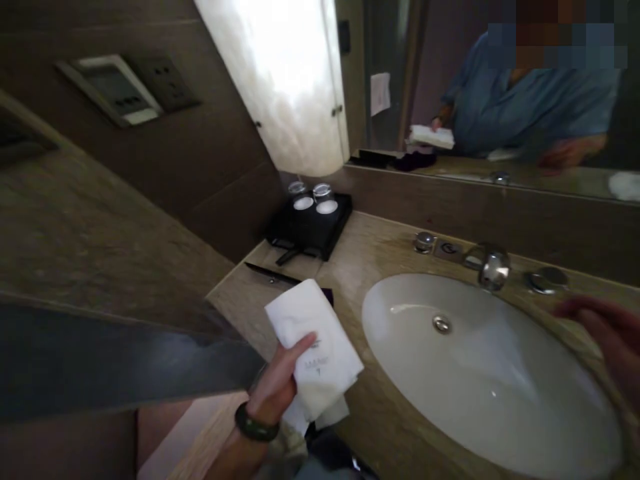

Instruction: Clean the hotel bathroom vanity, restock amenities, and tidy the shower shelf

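White printed bundle is pinched in the left hand, thumb on top and fingers hidden beneath, above the counter left of the sink. At the sink's right, the right hand is blurred; I cannot tell whether its fingers are spread or pressed together.
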Demonstrator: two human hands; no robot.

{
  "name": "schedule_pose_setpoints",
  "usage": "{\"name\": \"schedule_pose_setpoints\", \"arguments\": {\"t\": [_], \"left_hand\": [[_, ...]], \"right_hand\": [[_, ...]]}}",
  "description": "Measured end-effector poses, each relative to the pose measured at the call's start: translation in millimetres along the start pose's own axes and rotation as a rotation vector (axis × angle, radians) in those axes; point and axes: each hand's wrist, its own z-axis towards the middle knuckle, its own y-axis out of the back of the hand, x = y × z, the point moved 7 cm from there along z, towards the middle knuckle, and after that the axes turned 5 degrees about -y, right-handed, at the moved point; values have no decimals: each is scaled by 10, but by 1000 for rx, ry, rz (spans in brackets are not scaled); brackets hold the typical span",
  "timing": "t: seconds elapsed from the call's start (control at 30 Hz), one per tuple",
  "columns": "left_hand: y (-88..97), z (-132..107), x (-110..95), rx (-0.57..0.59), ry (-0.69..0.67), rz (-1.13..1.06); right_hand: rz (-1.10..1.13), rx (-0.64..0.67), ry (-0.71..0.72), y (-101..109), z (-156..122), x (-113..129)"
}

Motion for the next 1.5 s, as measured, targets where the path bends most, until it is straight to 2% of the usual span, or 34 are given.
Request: {"name": "schedule_pose_setpoints", "arguments": {"t": [0.13, 0.2, 0.23, 0.3, 0.37, 0.43, 0.53, 0.63, 0.73, 0.8, 0.93, 1.0, 1.07, 1.13, 1.17, 1.23, 1.3, 1.37, 1.4, 1.5], "left_hand": [[60, 73, -112, 139, -84, -33], [157, 108, -183, 230, -96, -17], [224, 140, -239, 274, -100, -4], [416, 246, -393, 337, -105, 19], [682, 402, -605, 362, -128, 17], [1013, 587, -821, 350, -137, 8], [1555, 864, -1071, 287, -105, 21], [1942, 1056, -1175, 283, 33, -17], [2090, 1123, -1212, 311, 260, -160], [2154, 1150, -1293, 260, 339, -218], [2378, 1244, -1564, 81, 267, -170], [2487, 1286, -1656, 45, 243, -171], [2570, 1326, -1720, 37, 221, -189], [2624, 1358, -1777, 29, 194, -202], [2637, 1367, -1804, 22, 183, -205], [2637, 1368, -1849, 0, 168, -198], [2599, 1353, -1879, -6, 157, -187], [2543, 1333, -1884, 1, 149, -174], [2515, 1323, -1877, 10, 148, -168], [2466, 1307, -1851, 30, 154, -147]], "right_hand": [[587, 691, 131, -1495, -1044, 1513], [736, 885, 159, -2183, -1501, 2058], [746, 916, 177, -2460, -1683, 2261], [648, 819, 258, -2838, -1958, 2595], [464, 625, 369, -3040, -2177, 2929], [311, 510, 485, -3217, -2386, 3314], [168, 566, 578, -3616, -2603, 3857], [130, 694, 520, -4003, -2649, 4193], [255, 760, 337, -4171, -2510, 4282], [395, 647, 144, -4116, -2250, 4185], [697, 314, -197, -3908, -1686, 3798], [756, 307, -281, -3936, -1563, 3655], [704, 445, -327, -4053, -1582, 3565], [565, 611, -303, -4142, -1664, 3517], [476, 650, -243, -4142, -1672, 3514], [297, 586, -38, -4042, -1548, 3571], [141, 411, 180, -3901, -1283, 3677], [-3, 279, 292, -3865, -981, 3740], [-82, 267, 309, -3910, -848, 3737], [-304, 362, 331, -4148, -636, 3621]]}}
